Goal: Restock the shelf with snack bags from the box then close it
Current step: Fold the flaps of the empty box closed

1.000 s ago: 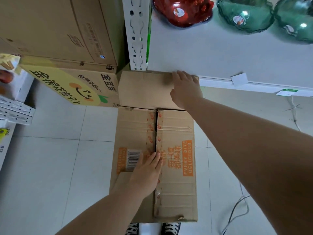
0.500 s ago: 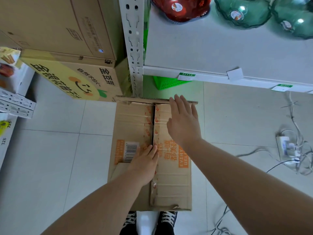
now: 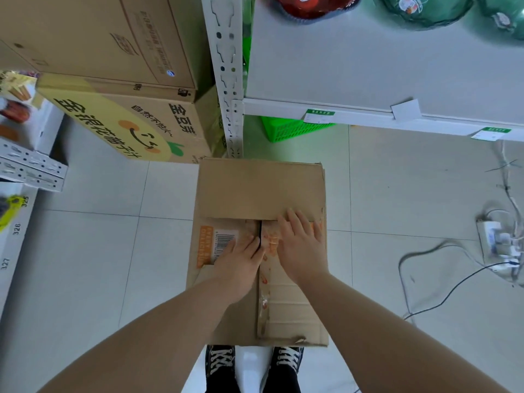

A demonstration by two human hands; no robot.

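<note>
While left hand (image 3: pixel 241 265), right hand (image 3: pixel 302 251) press box (image 3: pixel 255 188); "DELICIOUS"

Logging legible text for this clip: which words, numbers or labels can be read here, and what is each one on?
"金银花柚子汁", "自然不怕火~", "金豆芽": yellow carton.
"EVERY BITE DELICIOUS": orange strip on the cardboard box.
"325", "326", "327": left shelf edge.
Too small or blurred to read: price tags, digits under the barcode, print on the upper brown carton.
</note>
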